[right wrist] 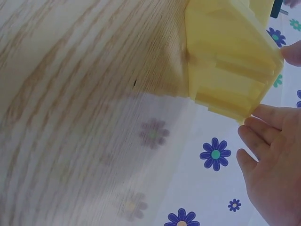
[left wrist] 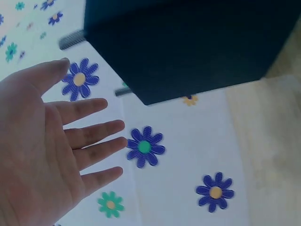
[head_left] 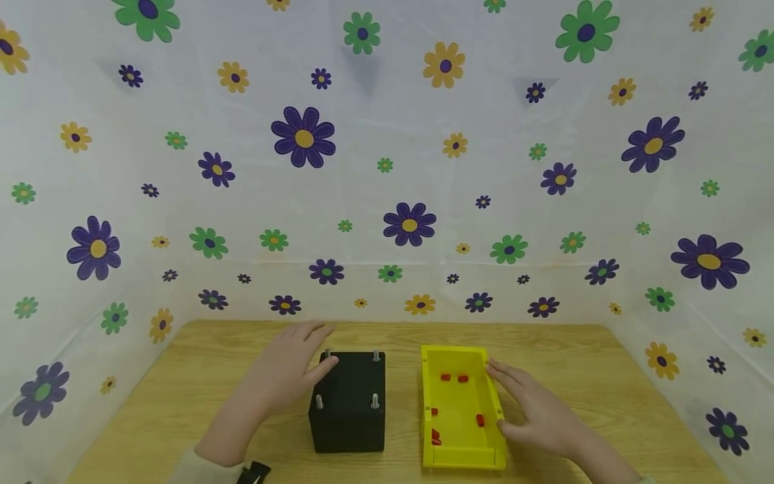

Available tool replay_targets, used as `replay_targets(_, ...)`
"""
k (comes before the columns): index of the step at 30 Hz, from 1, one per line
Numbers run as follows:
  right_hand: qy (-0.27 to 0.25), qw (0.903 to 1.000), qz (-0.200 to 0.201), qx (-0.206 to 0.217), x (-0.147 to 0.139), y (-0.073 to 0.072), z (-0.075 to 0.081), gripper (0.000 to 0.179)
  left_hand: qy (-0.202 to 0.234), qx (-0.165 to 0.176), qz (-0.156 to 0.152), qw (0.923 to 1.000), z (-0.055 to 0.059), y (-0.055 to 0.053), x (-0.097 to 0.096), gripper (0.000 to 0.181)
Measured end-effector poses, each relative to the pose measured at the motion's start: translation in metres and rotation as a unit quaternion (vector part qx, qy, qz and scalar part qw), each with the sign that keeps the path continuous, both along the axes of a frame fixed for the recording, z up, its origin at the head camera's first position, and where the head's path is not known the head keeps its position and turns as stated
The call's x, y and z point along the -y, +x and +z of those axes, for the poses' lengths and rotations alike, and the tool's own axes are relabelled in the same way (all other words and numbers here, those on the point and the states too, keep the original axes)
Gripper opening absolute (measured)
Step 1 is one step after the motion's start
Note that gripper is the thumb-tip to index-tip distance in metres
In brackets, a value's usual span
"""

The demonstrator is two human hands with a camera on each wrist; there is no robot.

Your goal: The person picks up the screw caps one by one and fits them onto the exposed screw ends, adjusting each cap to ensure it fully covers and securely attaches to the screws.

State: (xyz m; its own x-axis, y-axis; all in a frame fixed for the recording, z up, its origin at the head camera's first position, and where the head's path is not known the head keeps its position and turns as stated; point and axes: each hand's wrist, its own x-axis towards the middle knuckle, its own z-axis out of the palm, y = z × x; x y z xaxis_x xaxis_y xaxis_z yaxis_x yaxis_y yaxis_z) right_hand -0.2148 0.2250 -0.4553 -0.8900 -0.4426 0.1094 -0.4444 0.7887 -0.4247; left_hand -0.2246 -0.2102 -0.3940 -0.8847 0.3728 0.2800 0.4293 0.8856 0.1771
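Observation:
A black box (head_left: 348, 403) stands on the table with a threaded metal stud rising at each corner of its top. My left hand (head_left: 290, 366) is beside its left side, fingers extended and thumb over the far left corner; the left wrist view shows the palm (left wrist: 35, 150) holding nothing. To the right lies a yellow bin (head_left: 459, 403) with several small red pieces (head_left: 463, 379) inside. My right hand (head_left: 541, 410) is at the bin's right wall, fingertips at the rim. In the right wrist view, the fingers (right wrist: 258, 134) are straight against the bin's edge.
The wooden table (head_left: 242, 363) is enclosed by a white curtain (head_left: 387, 121) printed with flowers at the back and both sides. A small black object (head_left: 254, 472) is at the front edge of view beside the left sleeve (head_left: 202, 468).

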Motion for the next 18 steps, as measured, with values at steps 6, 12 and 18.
replay_targets(6, 0.010, 0.9997, -0.010, 0.019, 0.001, 0.001, 0.001, 0.086, 0.020, 0.024, 0.011, 0.9995, -0.012, -0.005, 0.011, 0.057)
replay_targets(12, 0.007, 0.9995, -0.016, 0.027, 0.002, 0.000, 0.001, 0.086, 0.045, 0.024, 0.025, 0.9984, -0.021, -0.005, 0.019, 0.059)
replay_targets(18, 0.008, 0.9991, -0.024, 0.034, 0.003, 0.000, 0.000, 0.086, 0.062, 0.038, 0.021, 0.9972, -0.034, -0.003, 0.025, 0.059)
